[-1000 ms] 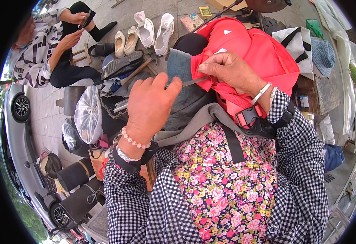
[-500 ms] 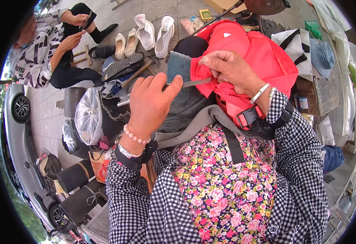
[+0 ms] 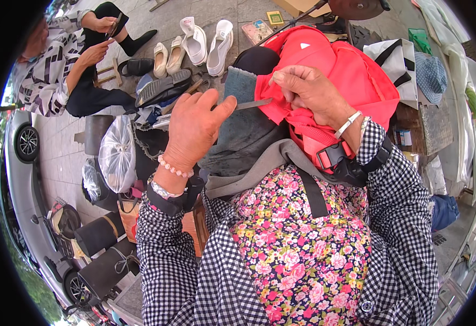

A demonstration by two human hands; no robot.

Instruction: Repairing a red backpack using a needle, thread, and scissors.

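Observation:
My left hand (image 3: 197, 127) is closed round a flat metal blade (image 3: 254, 104), its thumb lying along it; the handle end is hidden in the fist. The blade points right, its tip over the edge of a red backpack (image 3: 330, 60) lying across my lap. My right hand (image 3: 311, 95) pinches at the backpack's edge with thumb and fingers, just right of the tip; whether a thread is between them is too small to tell. Below that hand are a red strap and a black buckle (image 3: 333, 156). A worn blue-grey cloth (image 3: 243, 130) lies under the blade.
White shoes (image 3: 220, 49), cream flats (image 3: 176, 55) and dark shoes stand ahead. A person (image 3: 53, 76) sits at far left holding a dark object. A clear plastic bag (image 3: 117, 155) and dark rolls (image 3: 98, 234) lie left; a grey car (image 3: 29, 185) is beyond. At right is a white bag (image 3: 398, 68).
My left hand has drawn back slightly to the left with the blade, whose tip is now farther from my right fingers. My right hand stays nearly in place.

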